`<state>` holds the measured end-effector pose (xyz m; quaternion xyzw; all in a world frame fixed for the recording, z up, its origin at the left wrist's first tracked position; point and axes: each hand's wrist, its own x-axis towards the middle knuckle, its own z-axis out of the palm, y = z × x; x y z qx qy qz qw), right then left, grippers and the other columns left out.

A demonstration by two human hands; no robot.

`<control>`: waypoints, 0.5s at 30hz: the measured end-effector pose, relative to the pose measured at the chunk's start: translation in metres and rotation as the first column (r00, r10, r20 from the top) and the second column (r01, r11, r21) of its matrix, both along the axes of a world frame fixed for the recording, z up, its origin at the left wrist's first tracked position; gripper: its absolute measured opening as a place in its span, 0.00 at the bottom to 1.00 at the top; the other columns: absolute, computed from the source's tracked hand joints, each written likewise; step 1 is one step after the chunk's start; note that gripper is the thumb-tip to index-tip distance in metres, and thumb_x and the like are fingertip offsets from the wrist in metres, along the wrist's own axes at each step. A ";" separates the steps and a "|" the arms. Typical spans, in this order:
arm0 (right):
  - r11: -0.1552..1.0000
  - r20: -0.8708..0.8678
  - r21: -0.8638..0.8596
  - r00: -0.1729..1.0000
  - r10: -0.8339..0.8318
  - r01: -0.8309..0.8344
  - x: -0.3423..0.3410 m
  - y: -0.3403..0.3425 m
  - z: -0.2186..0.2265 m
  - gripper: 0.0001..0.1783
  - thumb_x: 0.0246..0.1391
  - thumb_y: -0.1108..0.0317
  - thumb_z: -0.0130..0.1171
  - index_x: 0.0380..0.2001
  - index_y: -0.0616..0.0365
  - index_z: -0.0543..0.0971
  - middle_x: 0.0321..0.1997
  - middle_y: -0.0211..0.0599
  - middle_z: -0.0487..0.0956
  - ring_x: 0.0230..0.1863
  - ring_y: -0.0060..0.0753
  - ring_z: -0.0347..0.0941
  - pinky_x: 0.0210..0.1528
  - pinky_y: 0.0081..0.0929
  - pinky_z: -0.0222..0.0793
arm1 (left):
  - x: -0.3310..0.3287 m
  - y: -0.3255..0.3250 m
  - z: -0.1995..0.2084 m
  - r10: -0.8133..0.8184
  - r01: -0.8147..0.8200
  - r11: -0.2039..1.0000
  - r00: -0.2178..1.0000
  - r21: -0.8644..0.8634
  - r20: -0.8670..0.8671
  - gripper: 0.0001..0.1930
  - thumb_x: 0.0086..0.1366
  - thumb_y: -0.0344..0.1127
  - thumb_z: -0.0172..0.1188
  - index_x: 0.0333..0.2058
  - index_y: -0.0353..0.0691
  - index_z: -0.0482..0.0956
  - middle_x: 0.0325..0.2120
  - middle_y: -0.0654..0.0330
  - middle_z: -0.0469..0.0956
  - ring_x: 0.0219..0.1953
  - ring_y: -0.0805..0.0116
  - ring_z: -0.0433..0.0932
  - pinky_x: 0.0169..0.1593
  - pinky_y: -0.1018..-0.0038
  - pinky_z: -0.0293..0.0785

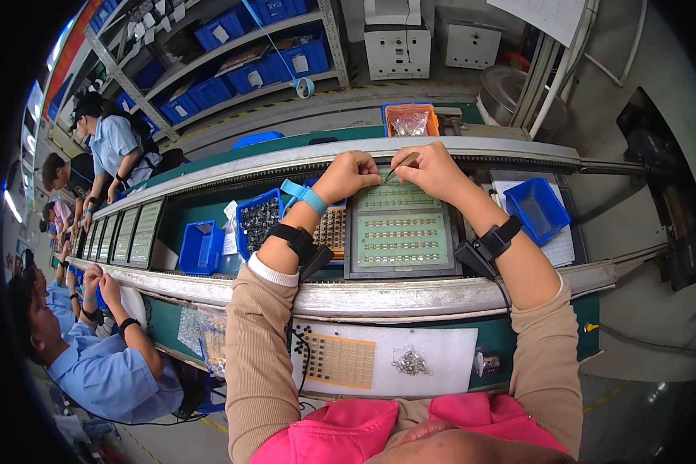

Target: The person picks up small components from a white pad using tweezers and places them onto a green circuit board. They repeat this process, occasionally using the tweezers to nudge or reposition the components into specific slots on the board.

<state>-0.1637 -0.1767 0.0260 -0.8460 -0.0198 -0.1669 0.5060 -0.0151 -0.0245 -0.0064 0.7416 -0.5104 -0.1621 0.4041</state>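
Two light green circuit boards (404, 240) with rows of small metal parts lie one beyond the other in a dark frame (353, 255) on the conveyor. Over the far board, my right hand (431, 172) grips a pair of tweezers (392, 175), their tip pointing down at the board. My left hand (346, 178) is closed at that board's far left corner, thumb and finger pinched; whatever sits between them is too small to make out. Left of the frame, partly behind my left forearm, are a blue bin of black components (260, 220) and a tray of brownish parts (331, 230).
Blue bins (201, 249) (538, 210) flank the work. An orange bin (410, 121) with bagged parts stands beyond the conveyor rail (425, 298). Nearer me, a white foam sheet (448, 348) bears a perforated board (340, 359) and loose metal pieces (411, 361). Co-workers (93, 363) sit leftward.
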 end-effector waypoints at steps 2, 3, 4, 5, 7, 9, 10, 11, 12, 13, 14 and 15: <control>1.000 -0.007 -0.009 1.000 0.002 -0.002 0.000 0.000 0.001 0.06 0.45 0.77 0.56 0.28 0.67 0.78 0.20 0.37 0.79 0.23 0.19 0.74 0.28 0.17 0.69 | 0.000 0.000 0.001 0.002 -0.002 1.000 1.000 0.003 -0.030 0.07 0.47 0.29 0.66 0.21 0.33 0.76 0.15 0.62 0.72 0.19 0.76 0.68 0.25 0.77 0.66; 1.000 -0.011 -0.013 1.000 0.003 -0.003 0.000 0.000 0.001 0.06 0.45 0.77 0.56 0.28 0.67 0.78 0.20 0.37 0.79 0.23 0.19 0.74 0.28 0.17 0.69 | 0.000 -0.001 0.001 0.005 -0.005 1.000 1.000 0.018 -0.017 0.07 0.47 0.29 0.66 0.21 0.33 0.76 0.15 0.62 0.72 0.19 0.76 0.68 0.25 0.77 0.66; 1.000 -0.011 -0.012 1.000 0.003 -0.003 0.000 0.000 0.001 0.06 0.45 0.77 0.56 0.28 0.67 0.78 0.20 0.37 0.79 0.23 0.19 0.74 0.28 0.17 0.69 | 0.001 -0.002 0.000 0.009 -0.009 0.999 1.000 0.034 -0.004 0.08 0.47 0.29 0.66 0.21 0.33 0.76 0.15 0.62 0.72 0.19 0.76 0.68 0.25 0.77 0.66; 1.000 0.003 -0.011 1.000 -0.001 0.001 0.000 0.000 0.001 0.06 0.44 0.77 0.56 0.27 0.67 0.78 0.20 0.38 0.79 0.22 0.21 0.74 0.28 0.19 0.69 | 0.002 -0.002 -0.001 0.013 -0.013 0.999 1.000 0.049 0.009 0.08 0.47 0.30 0.66 0.21 0.33 0.76 0.15 0.62 0.73 0.19 0.77 0.68 0.25 0.77 0.66; 1.000 0.032 -0.007 0.999 -0.009 0.009 0.001 0.000 0.000 0.06 0.43 0.76 0.56 0.26 0.67 0.78 0.19 0.41 0.78 0.21 0.24 0.75 0.27 0.21 0.70 | 0.002 -0.002 -0.002 0.013 -0.014 0.999 1.000 0.039 0.015 0.08 0.47 0.30 0.66 0.20 0.33 0.76 0.15 0.62 0.73 0.19 0.76 0.68 0.24 0.77 0.66; 1.000 0.030 0.002 1.000 -0.010 0.010 0.000 0.000 0.000 0.06 0.43 0.76 0.56 0.26 0.67 0.78 0.19 0.41 0.78 0.21 0.24 0.75 0.27 0.21 0.70 | 0.002 -0.001 -0.003 0.013 -0.013 1.000 1.000 0.016 0.027 0.08 0.47 0.30 0.66 0.20 0.33 0.76 0.15 0.62 0.73 0.19 0.76 0.68 0.24 0.77 0.66; 1.000 0.027 0.011 1.000 -0.011 0.011 0.000 0.000 0.000 0.06 0.43 0.76 0.56 0.26 0.67 0.78 0.19 0.41 0.78 0.21 0.24 0.75 0.27 0.21 0.70 | 0.002 -0.002 -0.003 0.012 -0.012 1.000 1.000 0.015 0.027 0.08 0.47 0.30 0.66 0.20 0.33 0.76 0.15 0.62 0.73 0.19 0.76 0.68 0.24 0.77 0.66; 1.000 0.025 0.019 1.000 -0.012 0.012 0.000 0.000 0.000 0.06 0.43 0.76 0.56 0.26 0.67 0.78 0.19 0.41 0.78 0.21 0.24 0.75 0.27 0.21 0.69 | 0.001 -0.001 -0.003 0.004 -0.004 1.000 0.999 0.005 0.040 0.08 0.47 0.30 0.66 0.20 0.33 0.76 0.15 0.61 0.73 0.19 0.76 0.68 0.24 0.77 0.66; 1.000 0.025 0.019 1.000 -0.013 0.012 0.000 0.000 0.000 0.06 0.43 0.76 0.56 0.26 0.67 0.78 0.19 0.41 0.78 0.21 0.24 0.75 0.27 0.21 0.69 | 0.001 -0.001 -0.002 -0.003 0.004 1.000 0.999 -0.004 0.054 0.08 0.47 0.30 0.66 0.20 0.33 0.76 0.15 0.61 0.73 0.18 0.76 0.68 0.24 0.76 0.66; 1.000 0.027 0.021 1.000 -0.012 0.012 0.001 0.000 0.000 0.06 0.43 0.76 0.56 0.26 0.67 0.78 0.19 0.41 0.78 0.21 0.25 0.74 0.27 0.21 0.69 | 0.001 -0.001 -0.002 -0.011 0.012 1.000 0.998 -0.014 0.068 0.08 0.47 0.30 0.66 0.20 0.33 0.76 0.14 0.60 0.73 0.18 0.76 0.68 0.24 0.76 0.66; 1.000 0.029 0.026 1.000 -0.011 0.010 0.001 0.000 0.000 0.06 0.43 0.75 0.56 0.25 0.67 0.78 0.18 0.41 0.78 0.21 0.25 0.74 0.27 0.21 0.69 | 0.001 -0.001 -0.001 -0.010 0.011 1.000 0.998 -0.014 0.068 0.08 0.47 0.30 0.66 0.20 0.33 0.76 0.14 0.60 0.73 0.18 0.76 0.68 0.24 0.76 0.66; 1.000 0.030 0.030 0.999 -0.009 0.008 0.001 0.000 -0.001 0.05 0.43 0.75 0.56 0.25 0.67 0.78 0.18 0.41 0.78 0.21 0.25 0.74 0.27 0.21 0.69 | 0.000 0.000 -0.001 -0.009 0.010 1.000 0.997 -0.012 0.075 0.08 0.47 0.30 0.66 0.20 0.33 0.76 0.14 0.60 0.73 0.18 0.76 0.68 0.23 0.76 0.66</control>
